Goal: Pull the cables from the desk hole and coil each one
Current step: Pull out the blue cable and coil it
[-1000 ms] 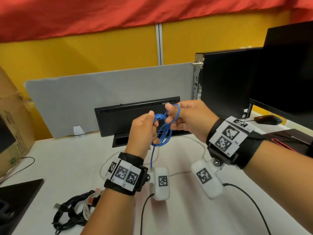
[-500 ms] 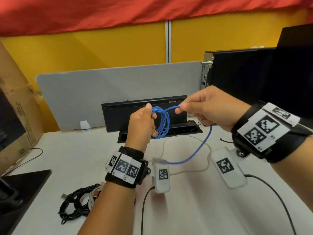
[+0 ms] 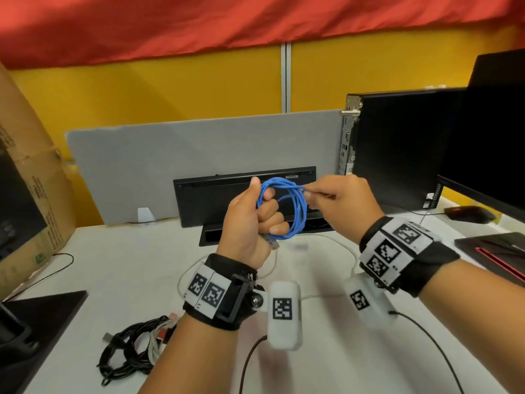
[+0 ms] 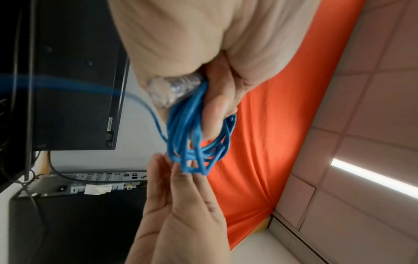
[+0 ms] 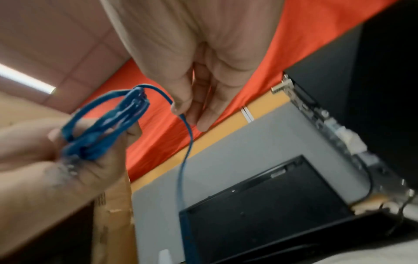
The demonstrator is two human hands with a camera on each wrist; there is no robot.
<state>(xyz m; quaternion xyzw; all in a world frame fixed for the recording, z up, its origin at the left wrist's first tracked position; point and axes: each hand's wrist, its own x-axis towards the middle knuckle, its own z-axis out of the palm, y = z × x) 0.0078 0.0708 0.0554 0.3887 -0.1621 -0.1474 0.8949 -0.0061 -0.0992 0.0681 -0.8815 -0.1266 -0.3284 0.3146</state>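
A blue cable (image 3: 299, 214) is wound in several loops held above the white desk (image 3: 119, 268). My left hand (image 3: 270, 220) grips the coil (image 4: 192, 135) in a fist, and the clear plug (image 3: 272, 243) sticks out below the palm. My right hand (image 3: 309, 194) pinches a strand at the coil's upper right edge. In the right wrist view the fingertips (image 5: 181, 109) hold a strand of the blue cable (image 5: 184, 160) that hangs down from them. Behind the hands is the black desk hole (image 3: 227, 237) with its lid (image 3: 216, 194) raised.
A white cable (image 3: 338, 243) loops over the desk below the hands. A bundle of black coiled cables (image 3: 127, 354) lies front left. A cardboard box (image 3: 31, 194) stands at the left; a black computer (image 3: 397, 143), a monitor (image 3: 488, 137) and a mouse (image 3: 466, 214) stand at the right.
My right hand has come back in to the coil from the right, and the long slack of blue cable that sagged below the hands is taken up into the loops.
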